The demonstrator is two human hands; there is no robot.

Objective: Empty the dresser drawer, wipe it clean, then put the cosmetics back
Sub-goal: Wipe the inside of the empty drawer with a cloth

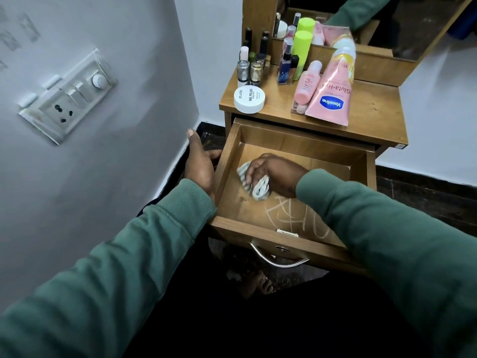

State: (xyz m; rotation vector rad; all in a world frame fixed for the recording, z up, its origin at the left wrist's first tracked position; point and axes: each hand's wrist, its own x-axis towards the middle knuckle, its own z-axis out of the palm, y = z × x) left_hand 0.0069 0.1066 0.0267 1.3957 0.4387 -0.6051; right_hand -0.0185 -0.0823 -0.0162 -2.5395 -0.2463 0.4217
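Observation:
The wooden drawer [304,144] is pulled out and holds no cosmetics; white scribbles mark its floor near the front. My right hand [276,173] is inside it, shut on a striped white cloth [259,188] pressed to the floor at the left. My left hand [200,164] rests flat against the outside of the drawer's left wall. On the dresser top [374,109] stand a pink Vaseline tube [333,89], a small pink bottle [307,83], a white nail polish remover jar [249,98], a lime green can [302,51], a blue spray bottle [285,64] and several nail polish bottles [251,65].
A grey wall with a switch and socket panel [68,95] runs close along the left. A mirror [402,24] stands behind the dresser top. The drawer has a metal handle [277,258] at its front. Dark floor lies below, with a bare foot [258,282] under the drawer.

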